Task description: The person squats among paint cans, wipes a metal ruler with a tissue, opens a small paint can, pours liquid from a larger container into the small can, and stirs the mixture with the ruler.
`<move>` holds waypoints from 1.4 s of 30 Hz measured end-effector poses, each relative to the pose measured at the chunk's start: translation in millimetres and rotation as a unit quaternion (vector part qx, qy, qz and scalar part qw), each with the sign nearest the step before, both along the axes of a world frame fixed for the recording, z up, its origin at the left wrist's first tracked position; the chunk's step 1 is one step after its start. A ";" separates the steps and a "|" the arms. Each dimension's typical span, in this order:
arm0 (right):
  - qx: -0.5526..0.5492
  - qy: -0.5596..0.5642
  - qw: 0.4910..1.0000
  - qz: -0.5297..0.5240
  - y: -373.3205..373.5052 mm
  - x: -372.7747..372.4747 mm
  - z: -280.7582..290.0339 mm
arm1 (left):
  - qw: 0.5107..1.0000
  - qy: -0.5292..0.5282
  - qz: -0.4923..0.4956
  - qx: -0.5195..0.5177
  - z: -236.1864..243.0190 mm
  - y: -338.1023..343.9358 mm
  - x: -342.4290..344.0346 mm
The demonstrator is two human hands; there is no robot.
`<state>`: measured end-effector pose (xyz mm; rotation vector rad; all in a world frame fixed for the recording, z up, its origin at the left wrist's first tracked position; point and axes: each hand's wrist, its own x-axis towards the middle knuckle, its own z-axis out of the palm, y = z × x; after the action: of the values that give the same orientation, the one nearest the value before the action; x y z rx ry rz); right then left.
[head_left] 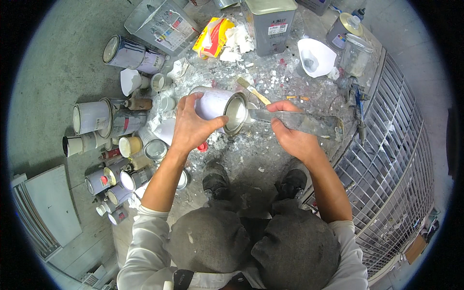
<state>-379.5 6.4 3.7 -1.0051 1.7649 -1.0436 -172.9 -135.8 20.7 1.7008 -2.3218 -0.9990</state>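
Note:
My left hand (198,121) grips a pale lilac paint can (215,101), tipped on its side with its metal-rimmed mouth toward the right and white material inside. My right hand (290,133) is closed on a long, flat, paint-stained stirring blade (325,126), whose left end reaches the can's mouth; a small white shape beside that end is hard to make out. A brush with a pale wooden handle (256,92) lies just beyond the can, and a red lid (203,146) lies below it on the stained surface.
Many cans (89,118) crowd the left side. A grey metal tin (268,34), yellow package (211,35), white cup (314,55), jar (355,55) and spray gun (357,104) stand or lie at the back and right. A metal grating (386,159) runs along the right, beside my boots (215,179).

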 end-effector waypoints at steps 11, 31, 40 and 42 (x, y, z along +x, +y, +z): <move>-0.013 -0.008 1.000 0.001 -1.2 0.3 -0.4 | 0.999 0.004 -0.022 -0.044 -2.0 2.7 -1.6; -0.061 0.069 0.994 0.058 -6.4 1.5 17.3 | 0.998 0.056 0.022 0.031 -3.9 -2.1 9.1; -0.135 0.114 0.974 0.144 -11.1 0.8 18.1 | 0.931 0.283 0.111 0.202 -47.3 -18.3 36.5; -0.119 0.099 0.979 0.135 -15.0 1.2 16.7 | 0.898 0.340 0.130 0.246 -66.8 -28.6 44.3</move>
<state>-378.2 -8.7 20.4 -1.4982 1.6248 -1.0234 -128.5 -164.4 -46.1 1.3932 -1.4344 -1.8518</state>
